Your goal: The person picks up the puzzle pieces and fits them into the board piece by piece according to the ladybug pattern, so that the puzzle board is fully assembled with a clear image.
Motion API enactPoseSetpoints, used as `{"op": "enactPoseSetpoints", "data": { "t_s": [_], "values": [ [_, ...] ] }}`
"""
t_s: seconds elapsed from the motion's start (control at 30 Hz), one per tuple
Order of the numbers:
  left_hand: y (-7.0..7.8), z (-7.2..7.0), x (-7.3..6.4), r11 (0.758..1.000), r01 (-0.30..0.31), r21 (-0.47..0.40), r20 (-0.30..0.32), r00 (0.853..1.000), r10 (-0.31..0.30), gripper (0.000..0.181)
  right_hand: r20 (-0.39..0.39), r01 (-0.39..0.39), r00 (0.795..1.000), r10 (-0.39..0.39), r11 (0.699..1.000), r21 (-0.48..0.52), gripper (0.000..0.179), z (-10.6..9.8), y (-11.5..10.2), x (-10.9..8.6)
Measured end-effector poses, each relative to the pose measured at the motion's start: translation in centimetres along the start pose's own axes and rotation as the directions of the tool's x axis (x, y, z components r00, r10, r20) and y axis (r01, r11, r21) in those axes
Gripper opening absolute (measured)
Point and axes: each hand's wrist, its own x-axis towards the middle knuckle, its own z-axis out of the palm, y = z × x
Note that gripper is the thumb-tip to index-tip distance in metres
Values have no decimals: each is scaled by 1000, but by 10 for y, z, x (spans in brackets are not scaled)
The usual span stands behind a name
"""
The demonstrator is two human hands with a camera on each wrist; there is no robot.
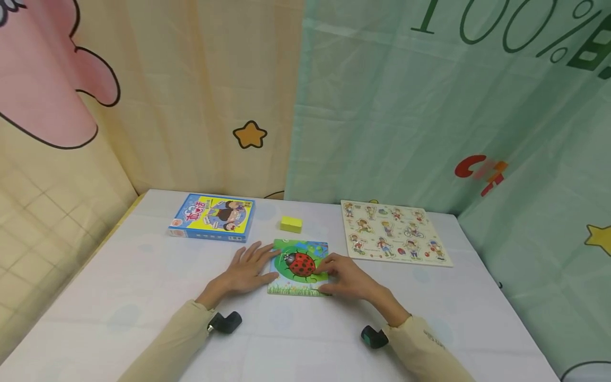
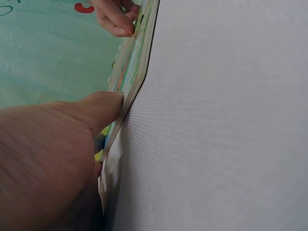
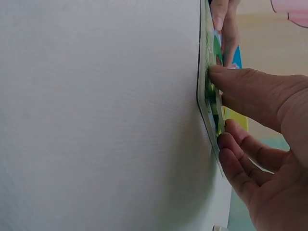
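A square ladybug puzzle (image 1: pixel 298 265) lies flat on the table, its picture showing a red ladybug on green above a strip of grass. My left hand (image 1: pixel 248 269) rests at its left side, fingers spread, the fingertips and thumb touching the edge. Over the right part, my right hand (image 1: pixel 347 277) pinches a thin puzzle piece (image 3: pixel 220 113) between thumb and fingers. In the right wrist view that piece stands slightly raised from the board. The right fingers hide part of the puzzle's right edge.
A yellow block (image 1: pixel 291 224) sits just behind the puzzle. A blue and yellow box (image 1: pixel 212 216) lies at the back left. At the back right is a pale board (image 1: pixel 396 233) with several cartoon figures. Curtains (image 1: pixel 372 106) hang behind the white table (image 1: pixel 296 339).
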Motion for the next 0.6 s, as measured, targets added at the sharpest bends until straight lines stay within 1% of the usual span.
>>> {"op": "enactPoseSetpoints", "data": {
  "t_s": [0.07,0.13,0.33,0.47,0.6],
  "values": [
    [0,0,0,1000,1,3,-2,1000,-1,63,15,3,1000,-3,1000,-5,33,-1,-1,1],
    [0,1,0,1000,-11,-7,-13,1000,11,63,31,3,1000,-2,1000,-8,33,-2,-3,2],
    [-8,9,2,998,-49,-24,-41,998,48,66,54,-1,999,2,1000,-22,35,-3,-8,4],
    [-7,7,1,998,-44,-35,-38,998,42,66,47,4,999,-2,999,-32,35,-3,-9,5],
    [-4,3,1,1000,-20,-18,-9,1000,20,65,50,-3,999,4,1000,-22,37,-2,-8,6]
  ]
}}
